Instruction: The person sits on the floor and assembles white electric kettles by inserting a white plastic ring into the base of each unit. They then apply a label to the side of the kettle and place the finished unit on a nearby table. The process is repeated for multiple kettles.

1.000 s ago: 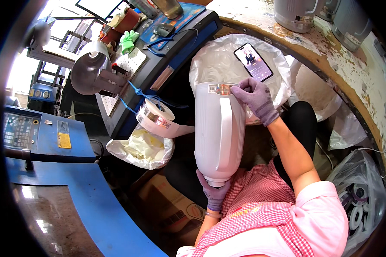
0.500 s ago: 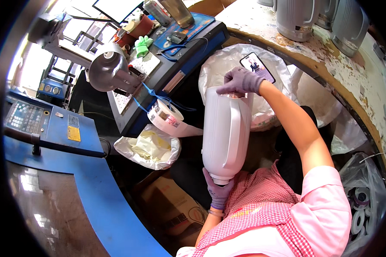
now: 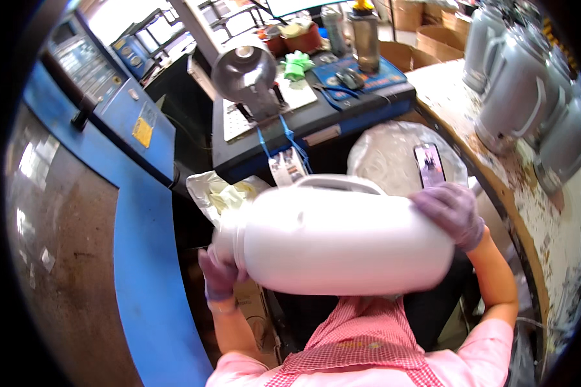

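Note:
A pale, whitish jug-shaped vacuum flask body [image 3: 348,242] lies sideways in the air before my chest, slightly smeared by motion. Its long handle [image 3: 342,182] points away from me. My left hand [image 3: 221,274], in a purple-grey glove, grips the narrow neck end at the left. At the right, my gloved right hand [image 3: 452,213] is closed over the wide end's edge. Beyond the flask, a round metal cup-shaped fixture [image 3: 245,74] stands on the dark bench, and a roll of printed labels [image 3: 287,166] hangs from blue cord.
Several grey flasks [image 3: 513,90] stand on the worn table at the right. A phone [image 3: 429,164] rests on a plastic-lined container [image 3: 384,151]. Left is a blue machine [image 3: 145,258]. Pliers [image 3: 332,95] and a bottle [image 3: 366,42] sit on the bench [image 3: 239,155], near a white bag [image 3: 203,190].
The flask has swung from upright with its neck down to lying sideways, neck to the left. Both hands moved with it, and the view has shifted.

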`<action>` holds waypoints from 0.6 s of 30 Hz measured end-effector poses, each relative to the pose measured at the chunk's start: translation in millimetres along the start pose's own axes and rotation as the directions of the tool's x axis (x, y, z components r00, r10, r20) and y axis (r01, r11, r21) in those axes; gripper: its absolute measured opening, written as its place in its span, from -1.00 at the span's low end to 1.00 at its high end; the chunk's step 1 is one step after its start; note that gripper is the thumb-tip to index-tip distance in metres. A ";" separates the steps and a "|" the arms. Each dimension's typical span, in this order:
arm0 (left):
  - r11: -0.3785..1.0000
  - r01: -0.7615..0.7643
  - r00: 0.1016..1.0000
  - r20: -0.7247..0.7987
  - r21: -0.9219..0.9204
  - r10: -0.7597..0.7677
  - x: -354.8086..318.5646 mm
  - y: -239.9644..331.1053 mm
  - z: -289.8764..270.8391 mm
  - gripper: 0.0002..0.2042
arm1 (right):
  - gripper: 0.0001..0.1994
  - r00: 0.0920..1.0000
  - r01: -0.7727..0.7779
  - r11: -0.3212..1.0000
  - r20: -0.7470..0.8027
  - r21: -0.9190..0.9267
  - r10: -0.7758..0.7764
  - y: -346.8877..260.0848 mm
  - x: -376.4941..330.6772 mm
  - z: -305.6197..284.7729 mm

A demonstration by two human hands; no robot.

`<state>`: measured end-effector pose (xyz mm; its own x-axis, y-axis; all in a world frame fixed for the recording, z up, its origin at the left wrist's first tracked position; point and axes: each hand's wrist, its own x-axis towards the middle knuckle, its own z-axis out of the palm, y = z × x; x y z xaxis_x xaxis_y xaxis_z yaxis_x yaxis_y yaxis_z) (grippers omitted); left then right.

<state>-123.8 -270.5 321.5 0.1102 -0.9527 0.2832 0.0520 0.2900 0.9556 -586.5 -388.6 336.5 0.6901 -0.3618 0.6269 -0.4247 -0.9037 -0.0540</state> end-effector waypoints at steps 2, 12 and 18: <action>0.924 0.069 0.997 0.069 -0.376 -0.046 58.6 5.6 -6.4 -0.17 | -0.69 0.901 -0.355 0.840 -0.090 0.410 0.424 8.0 5.1 7.5; 0.835 0.287 0.911 -0.403 0.469 -0.087 409.7 -26.6 -59.8 -0.56 | -0.72 0.418 -0.453 0.256 -0.050 0.854 0.907 79.3 109.6 28.2; 0.959 -0.279 0.834 -0.506 -0.046 0.218 360.2 -9.5 -48.2 -0.72 | -0.64 0.592 -0.405 0.483 -0.180 0.776 0.786 142.9 246.9 83.6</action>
<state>-36.8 -612.1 410.5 0.6055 -0.6859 0.4037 0.0650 0.5482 0.8338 -427.8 -626.2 418.6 -0.0306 -0.8831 0.4681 -0.0300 -0.4673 -0.8836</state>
